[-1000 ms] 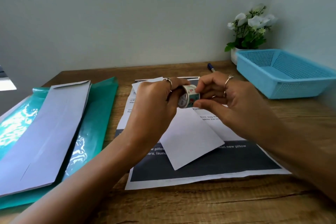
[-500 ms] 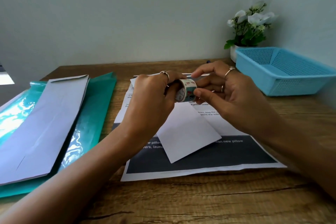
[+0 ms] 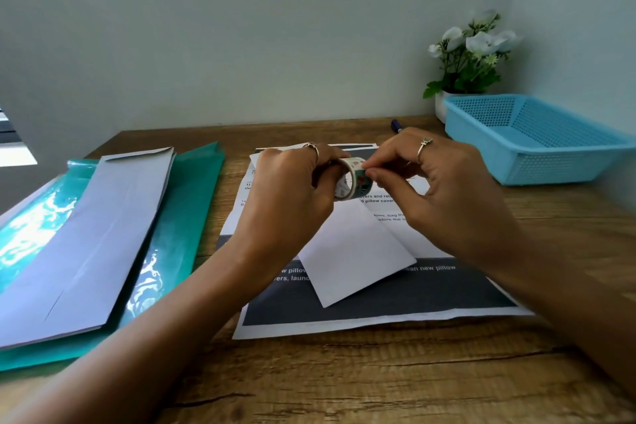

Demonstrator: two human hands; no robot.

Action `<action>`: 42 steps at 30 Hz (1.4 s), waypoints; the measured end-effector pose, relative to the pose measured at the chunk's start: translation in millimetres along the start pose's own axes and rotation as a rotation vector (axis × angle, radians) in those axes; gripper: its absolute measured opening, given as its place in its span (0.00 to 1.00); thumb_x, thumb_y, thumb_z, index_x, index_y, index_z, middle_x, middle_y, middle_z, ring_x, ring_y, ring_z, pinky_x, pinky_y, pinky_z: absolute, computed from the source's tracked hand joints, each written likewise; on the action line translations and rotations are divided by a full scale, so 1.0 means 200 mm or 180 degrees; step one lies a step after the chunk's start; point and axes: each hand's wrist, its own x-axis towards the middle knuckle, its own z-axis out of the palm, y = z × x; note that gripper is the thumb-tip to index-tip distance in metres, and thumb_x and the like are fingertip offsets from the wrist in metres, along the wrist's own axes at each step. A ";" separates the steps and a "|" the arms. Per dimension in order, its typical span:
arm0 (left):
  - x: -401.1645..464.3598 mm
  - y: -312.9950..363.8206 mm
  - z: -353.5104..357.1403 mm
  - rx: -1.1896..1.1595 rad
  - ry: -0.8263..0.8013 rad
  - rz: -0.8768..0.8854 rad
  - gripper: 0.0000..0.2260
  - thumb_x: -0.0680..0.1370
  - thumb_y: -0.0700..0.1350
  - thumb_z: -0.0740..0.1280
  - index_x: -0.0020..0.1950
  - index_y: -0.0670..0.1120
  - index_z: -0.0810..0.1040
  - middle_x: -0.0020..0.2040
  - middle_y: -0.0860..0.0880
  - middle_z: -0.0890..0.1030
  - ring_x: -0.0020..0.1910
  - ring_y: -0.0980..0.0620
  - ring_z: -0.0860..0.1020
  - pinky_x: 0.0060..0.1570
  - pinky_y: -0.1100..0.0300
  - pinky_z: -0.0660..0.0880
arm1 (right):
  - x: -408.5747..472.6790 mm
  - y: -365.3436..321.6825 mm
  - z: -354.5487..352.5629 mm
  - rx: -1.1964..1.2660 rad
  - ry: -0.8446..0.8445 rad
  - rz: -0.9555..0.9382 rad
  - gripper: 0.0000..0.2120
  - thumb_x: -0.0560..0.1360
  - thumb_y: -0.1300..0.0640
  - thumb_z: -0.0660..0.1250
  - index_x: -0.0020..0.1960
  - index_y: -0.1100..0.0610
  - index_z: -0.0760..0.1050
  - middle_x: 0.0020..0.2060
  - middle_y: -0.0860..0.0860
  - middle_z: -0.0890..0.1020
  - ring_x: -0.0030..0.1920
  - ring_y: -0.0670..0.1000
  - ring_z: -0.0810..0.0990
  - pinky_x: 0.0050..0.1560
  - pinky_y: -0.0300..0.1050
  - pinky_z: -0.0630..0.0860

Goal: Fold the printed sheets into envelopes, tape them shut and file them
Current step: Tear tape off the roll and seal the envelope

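In the head view, a tape roll (image 3: 354,179) is held in the air between both hands, above the far half of a printed sheet (image 3: 378,313) that lies flat on the table (image 3: 378,382). The roll is turned so that its open core faces the camera and slightly left, its axis running roughly toward the viewer. It is gripped by the left hand (image 3: 292,189), whose fingers are curled around its left side, while its upper right edge is pinched by the thumb and forefinger of the right hand (image 3: 437,193); the other right fingers are curled loosely.

A folded white envelope (image 3: 351,255) rests on the sheet below the hands, its long axis running diagonally from far left to near right. To the left, long envelopes (image 3: 86,234) lie on a green folder (image 3: 186,217). A blue basket (image 3: 530,144), a flower pot (image 3: 468,58) and a pen (image 3: 396,126) are seen at the far right.

Compared with half a second earlier, the roll's open core is seen more fully, and the right fingertips have been brought onto its rim.
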 end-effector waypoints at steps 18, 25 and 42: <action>0.01 0.02 0.00 -0.1304 -0.0829 -0.1810 0.05 0.77 0.40 0.66 0.44 0.46 0.81 0.37 0.48 0.84 0.31 0.54 0.83 0.39 0.60 0.81 | -0.01 -0.01 -0.02 -0.0269 -0.0188 -0.0369 0.02 0.73 0.65 0.68 0.46 0.61 0.77 0.40 0.47 0.75 0.39 0.45 0.73 0.42 0.34 0.73; 0.01 0.00 -0.01 -0.1886 -0.1059 -0.2341 0.07 0.77 0.41 0.66 0.53 0.43 0.80 0.39 0.44 0.85 0.36 0.50 0.84 0.43 0.58 0.81 | 0.00 -0.01 -0.02 -0.0212 -0.0273 -0.0433 0.03 0.74 0.64 0.68 0.47 0.60 0.76 0.41 0.46 0.74 0.40 0.44 0.73 0.42 0.32 0.72; 0.03 0.01 -0.04 -0.2271 -0.1286 -0.2767 0.06 0.77 0.36 0.65 0.51 0.40 0.80 0.41 0.40 0.84 0.31 0.51 0.82 0.27 0.68 0.75 | 0.00 0.02 -0.03 0.0073 -0.0271 -0.0351 0.04 0.73 0.66 0.68 0.46 0.60 0.77 0.40 0.48 0.76 0.40 0.45 0.76 0.43 0.37 0.76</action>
